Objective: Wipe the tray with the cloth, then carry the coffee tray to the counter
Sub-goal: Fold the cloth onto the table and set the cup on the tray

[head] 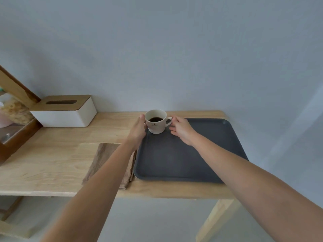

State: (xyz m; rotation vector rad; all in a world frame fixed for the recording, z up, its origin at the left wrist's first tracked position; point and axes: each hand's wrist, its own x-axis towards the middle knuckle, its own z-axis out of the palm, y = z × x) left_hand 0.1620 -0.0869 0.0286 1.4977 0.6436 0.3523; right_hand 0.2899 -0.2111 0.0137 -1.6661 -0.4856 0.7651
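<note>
Both hands are on the cup [156,121] at the far left corner of the tray [183,154]. Left hand [138,131] is pressed flat against the cup's left side, fingers together, thumb behind the rim; not wrapped round it, more a steadying touch. Right hand [181,130] sits at the handle on the cup's right, fingers curled near the loop, but can't tell whether they actually pinch it. Cup is off-white w/ a small dark logo, holds dark coffee, upright, base on the tray's far left corner right by the rim.

Tray is dark grey, rectangular w/ rounded corners, lying flat on the right half of the wooden table [52,165]; rest of its surface is bare. Cloth [104,161], brown, folded, lies on the table just beside the tray's left edge, partly hidden under the left forearm, its near end at the table's front edge.

Further left, well apart from the tray, a white tissue box [66,114] w/ wooden lid stands against the pale wall. Dark wood-framed cabinet w/ glass [15,130] sits at the table's left end, contents blurred. Table leg shows bottom right
</note>
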